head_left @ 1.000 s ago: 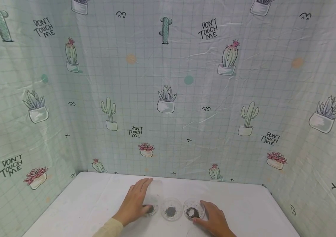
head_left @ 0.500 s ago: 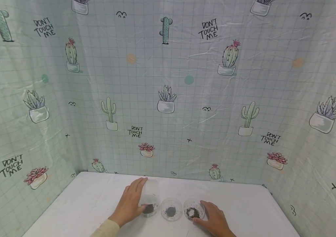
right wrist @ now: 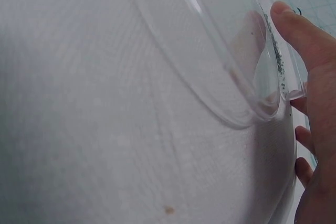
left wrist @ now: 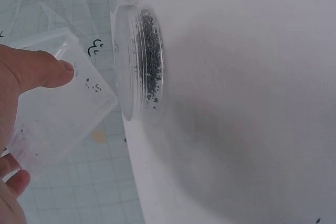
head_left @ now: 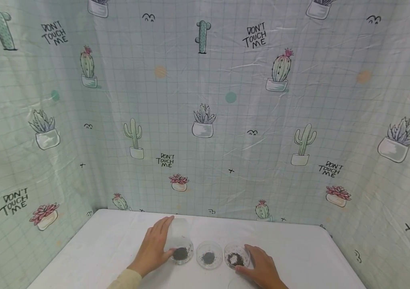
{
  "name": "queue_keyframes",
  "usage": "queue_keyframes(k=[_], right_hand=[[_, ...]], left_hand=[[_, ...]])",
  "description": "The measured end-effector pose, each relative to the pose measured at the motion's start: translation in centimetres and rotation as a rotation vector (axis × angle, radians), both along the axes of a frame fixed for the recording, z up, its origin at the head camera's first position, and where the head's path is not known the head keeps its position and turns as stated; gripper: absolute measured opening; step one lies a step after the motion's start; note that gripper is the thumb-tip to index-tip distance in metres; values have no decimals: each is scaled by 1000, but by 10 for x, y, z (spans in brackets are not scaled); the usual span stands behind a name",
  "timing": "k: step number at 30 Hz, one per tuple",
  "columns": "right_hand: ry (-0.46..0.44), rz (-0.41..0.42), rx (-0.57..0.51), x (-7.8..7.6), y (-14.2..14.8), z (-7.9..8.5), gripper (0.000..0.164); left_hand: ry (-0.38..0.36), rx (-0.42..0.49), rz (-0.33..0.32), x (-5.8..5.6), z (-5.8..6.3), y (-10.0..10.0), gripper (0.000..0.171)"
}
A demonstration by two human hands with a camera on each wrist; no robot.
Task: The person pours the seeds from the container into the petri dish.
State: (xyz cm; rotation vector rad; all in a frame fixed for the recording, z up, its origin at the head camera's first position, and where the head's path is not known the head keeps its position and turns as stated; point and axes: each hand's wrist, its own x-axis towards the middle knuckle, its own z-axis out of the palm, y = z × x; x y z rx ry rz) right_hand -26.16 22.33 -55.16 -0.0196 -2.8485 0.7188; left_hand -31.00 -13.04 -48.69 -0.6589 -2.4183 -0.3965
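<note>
In the head view, my left hand [head_left: 152, 247] grips a translucent plastic box [head_left: 180, 228], tilted up behind the left petri dish [head_left: 180, 253]. The left wrist view shows my thumb across the box's face, where a few dark specks cling. That left dish holds a heap of dark granules. In the middle stands another petri dish [head_left: 209, 257] with grey-black grains. My right hand [head_left: 262, 267] holds the right petri dish [head_left: 236, 257] by its side, thumb in front and fingers behind; dark granules and a white patch lie in it.
Near the front, below the right dish, lies a clear round dish or lid [head_left: 239, 284], larger in the right wrist view. The white table [head_left: 291, 245] meets a cactus-print curtain [head_left: 205, 160] at the back and sides.
My left hand has moved left with the plastic box, so more of the left dish and its dark granules shows. The right hand has stayed at its dish.
</note>
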Motion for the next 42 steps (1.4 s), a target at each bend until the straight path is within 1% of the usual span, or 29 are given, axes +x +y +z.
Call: queue_keyframes(k=[5, 12, 15, 18, 21, 25, 32, 39, 42], right_hand=[[0, -2, -7, 0, -1, 0, 91], [5, 2, -5, 0, 0, -2, 91], [-2, -1, -18, -1, 1, -2, 90], [-4, 4, -11, -1, 1, -1, 90], [-6, 8, -1, 0, 1, 0, 89], [-6, 10, 0, 1, 1, 1, 89], [-9, 8, 1, 0, 1, 0, 90], [-18, -10, -15, -3, 1, -2, 90], [-8, -4, -11, -1, 1, -2, 90]], left_hand=[[-2, 5, 15, -1, -4, -5, 111], [-51, 32, 67, -1, -6, -9, 110], [-44, 44, 88, -2, -6, -9, 111], [-19, 50, 107, -2, -7, -10, 112], [-19, 61, 122, -3, -8, -12, 113], [-53, 69, 153, -5, -10, -15, 112], [-82, 98, 193, -7, -12, -20, 110], [-124, 150, 208, -7, -16, -23, 109], [-165, 160, 221, -7, -18, -24, 107]])
